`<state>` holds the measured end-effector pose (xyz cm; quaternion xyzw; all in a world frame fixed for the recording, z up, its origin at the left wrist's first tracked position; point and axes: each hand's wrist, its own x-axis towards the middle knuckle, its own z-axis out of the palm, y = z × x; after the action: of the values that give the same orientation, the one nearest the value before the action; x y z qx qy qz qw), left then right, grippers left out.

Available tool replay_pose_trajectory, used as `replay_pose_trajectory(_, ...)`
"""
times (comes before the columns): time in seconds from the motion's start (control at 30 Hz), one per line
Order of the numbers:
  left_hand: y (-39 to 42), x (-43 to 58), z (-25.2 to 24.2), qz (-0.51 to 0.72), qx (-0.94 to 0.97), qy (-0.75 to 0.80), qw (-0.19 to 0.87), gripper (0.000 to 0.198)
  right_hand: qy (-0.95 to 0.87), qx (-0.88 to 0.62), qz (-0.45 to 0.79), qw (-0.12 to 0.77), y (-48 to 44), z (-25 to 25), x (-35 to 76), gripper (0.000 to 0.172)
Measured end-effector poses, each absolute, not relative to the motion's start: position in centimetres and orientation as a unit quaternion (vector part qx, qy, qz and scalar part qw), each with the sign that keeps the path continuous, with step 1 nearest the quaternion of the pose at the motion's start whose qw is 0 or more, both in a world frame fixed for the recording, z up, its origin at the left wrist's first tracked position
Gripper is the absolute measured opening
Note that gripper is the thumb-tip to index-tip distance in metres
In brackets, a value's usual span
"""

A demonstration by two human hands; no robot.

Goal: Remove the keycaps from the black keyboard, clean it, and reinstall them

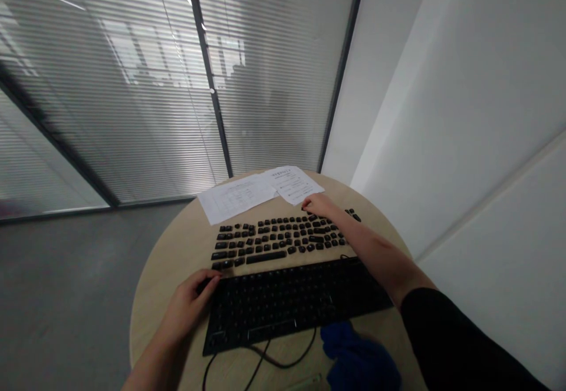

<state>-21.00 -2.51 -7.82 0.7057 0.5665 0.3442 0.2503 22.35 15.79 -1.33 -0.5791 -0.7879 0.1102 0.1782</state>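
My right hand [319, 204] pinches a small dark keycap at the far edge of the laid-out keys, beside the papers. Rows of loose black keycaps [266, 258] lie on the table in a keyboard-like layout, the long space bar in the nearest row. Closer to me is a black keyboard [283, 302], its keycaps off, with thin metal wires showing. My left hand [191, 298] is at the keyboard's far left corner, fingers curled and thumb against the forefinger. Whatever lies between them is hidden. My right forearm crosses over the keyboard's right end and covers some keycaps.
Two printed sheets of paper [239, 196] lie at the back of the round wooden table [152, 279]. A blue cloth [358, 355] and a black cable [283, 366] are in front of the keyboard. A glass partition with blinds [145, 114] and a white wall [477, 114] stand behind.
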Motion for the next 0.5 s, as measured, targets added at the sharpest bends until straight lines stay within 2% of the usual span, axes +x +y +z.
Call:
replay_pose_trajectory(0.17, -2.7, -20.4, -7.4, 0.343, 0.7, 0.574, 0.249, 0.051, -0.778, -0.564, 0.134, 0.244, 7.1, -1.0, 23.7, 0.028)
replay_pose_trajectory(0.27, -2.6, -20.2, -7.4, 0.337, 0.7, 0.578, 0.25, 0.049, -0.794, -0.472, 0.212, 0.318, 0.4, -2.9, 23.5, 0.02)
replay_pose_trajectory(0.37, -2.4, -20.2, -7.8, 0.338, 0.697, 0.58, 0.253, 0.05, -0.797, -0.439, 0.245, 0.334, -3.6, -5.3, 22.6, 0.019)
replay_pose_trajectory(0.5, -2.1, -20.3, -8.1, 0.337, 0.699, 0.577, 0.255, 0.05, -0.797, -0.45, 0.227, 0.332, -3.9, -7.5, 22.0, 0.021)
